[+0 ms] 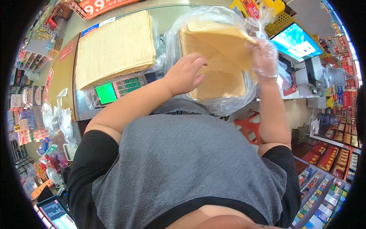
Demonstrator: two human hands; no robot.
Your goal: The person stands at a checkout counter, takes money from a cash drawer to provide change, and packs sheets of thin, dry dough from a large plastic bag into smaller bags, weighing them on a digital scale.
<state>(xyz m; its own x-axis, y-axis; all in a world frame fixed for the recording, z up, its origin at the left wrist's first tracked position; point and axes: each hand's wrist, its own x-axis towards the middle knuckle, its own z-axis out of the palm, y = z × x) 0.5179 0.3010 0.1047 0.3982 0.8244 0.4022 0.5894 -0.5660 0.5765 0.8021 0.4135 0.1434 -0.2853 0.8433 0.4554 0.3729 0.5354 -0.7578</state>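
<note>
A stack of thin tan sheets (217, 77) lies in an opened clear plastic bag (231, 106) before me. My right hand (264, 58), in a clear plastic glove, holds the edge of a raised top sheet (226, 43), which bends up from the stack. Over the stack's left side is my left hand (187, 74), bare, fingers partly curled and apart, with nothing in it; whether it touches the sheets I cannot tell. To the left, a second stack of paler, rough-edged sheets (117, 48) rests on a scale with a keypad (128, 86) and a lit green display (106, 93).
A lit monitor (297, 41) stands at the right beyond my right hand, near a yellow perforated basket (278, 25). White plastic bags (61, 117) hang at the left. A red plastic stool (248, 127) is below the counter. Shelves of packaged goods line both sides.
</note>
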